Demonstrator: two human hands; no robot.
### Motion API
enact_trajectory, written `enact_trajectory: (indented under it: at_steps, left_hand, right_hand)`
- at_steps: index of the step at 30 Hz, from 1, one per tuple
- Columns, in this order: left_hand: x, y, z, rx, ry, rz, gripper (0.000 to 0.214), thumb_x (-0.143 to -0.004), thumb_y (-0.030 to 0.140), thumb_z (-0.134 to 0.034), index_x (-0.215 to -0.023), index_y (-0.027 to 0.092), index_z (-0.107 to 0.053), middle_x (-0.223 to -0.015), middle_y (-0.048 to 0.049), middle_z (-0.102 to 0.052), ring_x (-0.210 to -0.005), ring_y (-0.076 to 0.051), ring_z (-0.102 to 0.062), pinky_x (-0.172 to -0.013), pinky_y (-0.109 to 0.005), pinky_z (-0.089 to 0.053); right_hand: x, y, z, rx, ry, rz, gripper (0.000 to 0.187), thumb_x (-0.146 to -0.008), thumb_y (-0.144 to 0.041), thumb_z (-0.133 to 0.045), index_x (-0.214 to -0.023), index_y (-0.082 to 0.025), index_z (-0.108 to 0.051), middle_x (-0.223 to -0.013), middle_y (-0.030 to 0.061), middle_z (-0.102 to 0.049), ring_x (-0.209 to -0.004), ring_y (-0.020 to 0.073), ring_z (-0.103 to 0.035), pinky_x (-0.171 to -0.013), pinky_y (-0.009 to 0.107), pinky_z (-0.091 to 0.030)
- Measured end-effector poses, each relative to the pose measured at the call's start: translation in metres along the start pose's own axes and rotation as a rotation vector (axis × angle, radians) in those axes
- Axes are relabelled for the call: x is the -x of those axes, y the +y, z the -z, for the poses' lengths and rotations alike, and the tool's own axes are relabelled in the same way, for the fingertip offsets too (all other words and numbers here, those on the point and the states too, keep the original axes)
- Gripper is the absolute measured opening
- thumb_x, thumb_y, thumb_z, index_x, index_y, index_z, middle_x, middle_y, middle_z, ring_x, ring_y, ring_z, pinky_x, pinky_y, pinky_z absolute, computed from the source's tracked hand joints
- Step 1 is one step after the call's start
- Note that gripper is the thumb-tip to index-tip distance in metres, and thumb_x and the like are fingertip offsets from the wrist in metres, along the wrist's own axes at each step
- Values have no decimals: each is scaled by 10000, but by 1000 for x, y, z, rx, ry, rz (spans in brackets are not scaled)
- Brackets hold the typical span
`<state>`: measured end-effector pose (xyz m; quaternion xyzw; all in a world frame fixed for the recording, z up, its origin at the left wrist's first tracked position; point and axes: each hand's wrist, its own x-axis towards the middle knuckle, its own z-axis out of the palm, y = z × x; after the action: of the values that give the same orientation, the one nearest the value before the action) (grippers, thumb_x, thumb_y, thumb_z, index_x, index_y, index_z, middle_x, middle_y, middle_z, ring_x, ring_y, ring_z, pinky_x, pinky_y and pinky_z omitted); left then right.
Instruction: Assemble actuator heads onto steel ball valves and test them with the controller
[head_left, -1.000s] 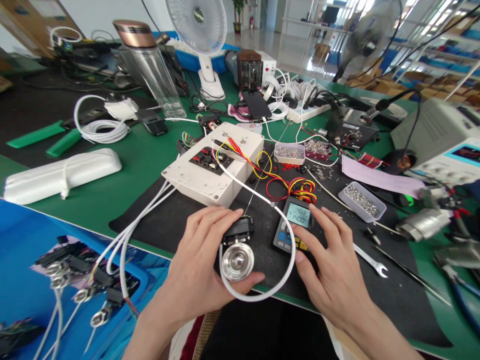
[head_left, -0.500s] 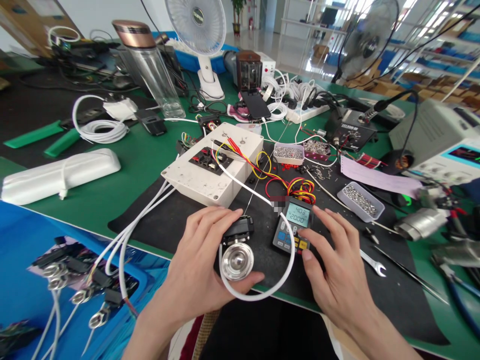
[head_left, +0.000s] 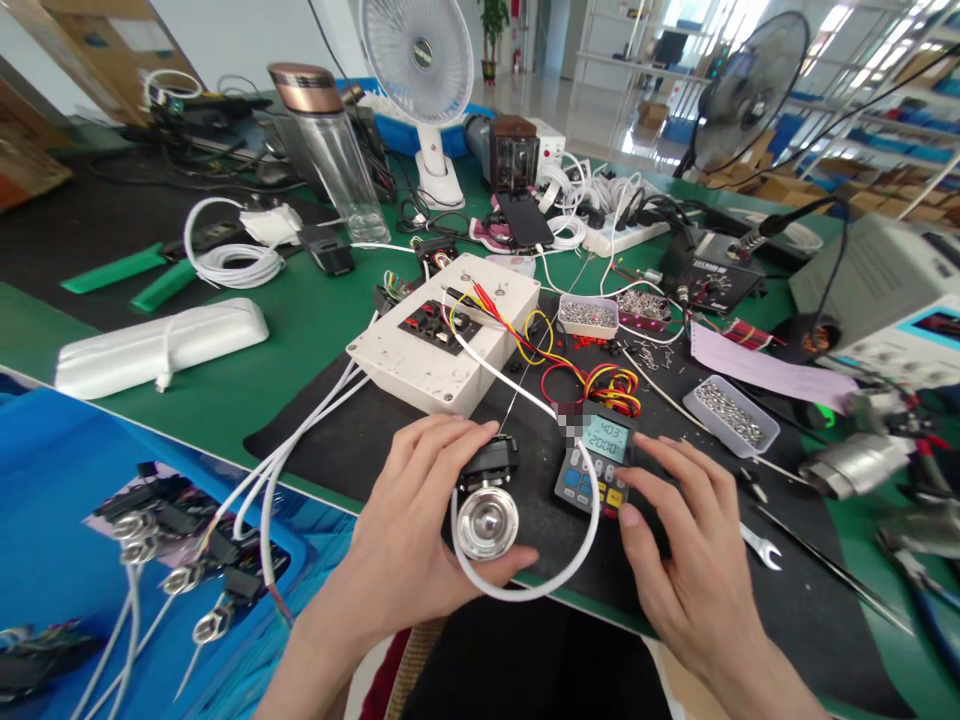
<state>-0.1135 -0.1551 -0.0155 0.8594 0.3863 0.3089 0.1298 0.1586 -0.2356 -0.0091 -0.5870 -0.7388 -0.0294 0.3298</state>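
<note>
My left hand (head_left: 409, 530) is wrapped round a small black part with a shiny round metal disc (head_left: 486, 520) at the near edge of the black mat (head_left: 360, 440). A white cable (head_left: 525, 588) loops from that part round to the white box (head_left: 442, 335). My right hand (head_left: 686, 560) rests fingers spread beside a small handheld controller (head_left: 596, 462) with a lit display; its thumb tip is by the buttons. Red, yellow and black wires (head_left: 592, 380) run from the box to the controller.
Blue bin (head_left: 90, 560) of similar cabled parts at lower left. Trays of screws (head_left: 731, 405), a wrench (head_left: 761, 545), tweezers, pliers and a metal cylinder (head_left: 855, 462) lie to the right. White fan (head_left: 424, 60), bottle, soldering station (head_left: 709, 270) and cable coils stand behind.
The lower display number went from 1400 to 2000. My right hand slid off the controller's face to its right side. The view shifted slightly; my left hand kept its grip.
</note>
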Motion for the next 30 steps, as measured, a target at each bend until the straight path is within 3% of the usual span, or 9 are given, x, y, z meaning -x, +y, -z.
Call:
enact_trajectory:
  at_steps: [3, 6, 9, 12, 14, 17, 21, 26, 30]
  left_hand:
    - [5, -1, 5, 60, -24, 2, 1099, -700, 777, -837, -1536, 197, -422, -1465, -168, -513, -1397, -363, -452, -1219, -512, -384]
    - [11, -2, 19, 152, 26, -23, 1098, -757, 938, -598, -1552, 199, -429, -1519, -179, -456, -1410, -372, -443, -1213, -527, -389]
    - [7, -6, 38, 100, 164, -10, 669, -1039, 698, -419, -1507, 226, -497, -1470, -149, -507, -1391, -322, -476, -1193, -514, -401]
    - [-13, -12, 55, -107, 202, 55, 355, -1085, 327, -530, -1420, 210, -547, -1410, -121, -564, -1349, -269, -526, -1181, -458, -433]
    - [-30, -16, 65, -254, 137, 56, 330, -1073, 280, -542, -1386, 177, -557, -1410, -129, -575, -1358, -284, -530, -1193, -475, -438]
    - [-48, -18, 80, -384, 42, 36, 356, -1086, 298, -495, -1410, 155, -536, -1445, -147, -563, -1383, -316, -522, -1197, -521, -448]
    - [-49, -12, 97, -439, 9, 40, 357, -1093, 325, -475, -1402, 159, -543, -1413, -145, -584, -1345, -321, -550, -1141, -527, -499]
    - [-42, -4, 102, -422, 38, 107, 334, -1090, 316, -480, -1386, 185, -560, -1376, -123, -603, -1277, -311, -578, -1101, -520, -523]
    - [-63, -7, 84, -351, 172, 178, 323, -1080, 325, -519, -1355, 178, -600, -1264, -118, -638, -1212, -308, -593, -1054, -492, -537]
  right_hand:
    - [0, 4, 5, -38, 88, 16, 188, -1019, -185, -614, -1201, -193, -662, -1340, 108, -655, -1318, 303, -550, -1137, 527, -438]
    - [-9, 8, 17, -69, 105, 19, 160, -1023, -212, -633, -1179, -217, -669, -1260, 74, -686, -1245, 263, -603, -1106, 453, -456]
    - [-31, 4, 31, -109, 58, 14, 165, -1044, -280, -623, -1194, -243, -681, -1210, 47, -694, -1151, 221, -646, -1010, 372, -488]
    - [-68, -8, 35, -174, -3, -3, 161, -1060, -350, -616, -1182, -283, -695, -1153, 16, -707, -1033, 187, -675, -857, 321, -514]
    - [-99, -15, 27, -207, -52, -8, 171, -1064, -383, -608, -1173, -298, -708, -1147, 9, -721, -1020, 192, -681, -822, 318, -520]
    - [-150, -22, 2, -235, -181, -1, 228, -1056, -395, -583, -1157, -257, -735, -1179, 43, -741, -1087, 249, -681, -953, 390, -509]
    - [-204, -25, -39, -258, -288, -11, 196, -1006, -347, -657, -1127, -233, -762, -1065, 48, -778, -946, 244, -718, -868, 378, -523]
    - [-224, -26, -68, -294, -293, -58, 119, -938, -304, -736, -1000, -208, -770, -970, 40, -768, -851, 212, -686, -815, 357, -503]
    - [-220, -23, -68, -399, -298, -99, 250, -929, -432, -729, -988, -191, -760, -943, 39, -753, -780, 185, -652, -753, 330, -494]
